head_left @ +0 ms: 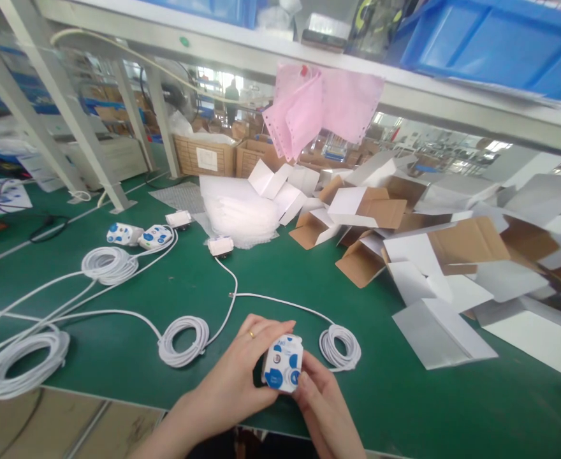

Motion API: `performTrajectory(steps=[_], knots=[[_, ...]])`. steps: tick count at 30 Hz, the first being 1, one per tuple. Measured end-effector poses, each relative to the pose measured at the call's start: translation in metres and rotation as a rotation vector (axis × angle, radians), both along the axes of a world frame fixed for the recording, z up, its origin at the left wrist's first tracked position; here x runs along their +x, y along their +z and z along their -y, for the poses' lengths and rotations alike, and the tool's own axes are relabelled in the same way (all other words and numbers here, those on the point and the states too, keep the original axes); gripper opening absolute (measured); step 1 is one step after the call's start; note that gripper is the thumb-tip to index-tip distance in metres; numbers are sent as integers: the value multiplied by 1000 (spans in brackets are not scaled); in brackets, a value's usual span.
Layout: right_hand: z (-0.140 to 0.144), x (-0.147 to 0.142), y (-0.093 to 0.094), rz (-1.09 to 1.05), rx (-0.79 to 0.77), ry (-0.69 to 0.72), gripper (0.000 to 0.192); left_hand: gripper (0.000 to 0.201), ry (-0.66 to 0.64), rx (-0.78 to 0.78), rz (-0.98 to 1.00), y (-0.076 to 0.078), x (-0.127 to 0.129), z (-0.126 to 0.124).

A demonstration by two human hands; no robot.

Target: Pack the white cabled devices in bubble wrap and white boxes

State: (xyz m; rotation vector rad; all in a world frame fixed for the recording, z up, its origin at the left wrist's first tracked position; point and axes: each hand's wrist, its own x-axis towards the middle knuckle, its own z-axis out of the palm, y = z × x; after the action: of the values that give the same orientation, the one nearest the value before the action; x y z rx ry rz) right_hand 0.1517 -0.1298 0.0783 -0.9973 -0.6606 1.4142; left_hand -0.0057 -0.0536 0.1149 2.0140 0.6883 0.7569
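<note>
Green table (405, 395), heap of flat white-and-brown cartons (419, 248) at right, pink sheets (319, 105) hanging from the shelf, clear bags (237, 213), two blue-and-white units (139, 236) with cable coils (109, 264) at left, blue bin (491, 38) above

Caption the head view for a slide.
Both hands, left hand and right hand, hold a white-and-blue plastic device above the green table.

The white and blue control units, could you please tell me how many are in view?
3: one held in both hands at the near edge, and two side by side at far left. Others may be hidden.
</note>
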Motion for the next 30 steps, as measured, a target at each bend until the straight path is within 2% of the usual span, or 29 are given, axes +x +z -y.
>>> performTrajectory(steps=[7,12,16,18,20,22,26,30], knots=[[4,-8,13,-112,20,-21,49,86,-22,7,34,8,-1,4],[6,-3,-1,-38,51,-32,46,79,-11,-35,65,11,-3,3],[9,10,-14,293,120,-4,41,77,106,-201,87,13,-3,2],[10,12,-16,526,163,-131,35,67,178,-342,137,11,-2,0],[10,8,-17,731,233,-335,32,57,216,-480,183,9,0,-3],[9,1,-18,891,329,-482,42,56,254,-558,194,7,5,-6],[4,-9,-22,1168,481,-473,65,54,380,-627,239,4,20,-4],[-2,-9,-23,1311,538,-441,65,66,409,-904,365,3,34,1]])
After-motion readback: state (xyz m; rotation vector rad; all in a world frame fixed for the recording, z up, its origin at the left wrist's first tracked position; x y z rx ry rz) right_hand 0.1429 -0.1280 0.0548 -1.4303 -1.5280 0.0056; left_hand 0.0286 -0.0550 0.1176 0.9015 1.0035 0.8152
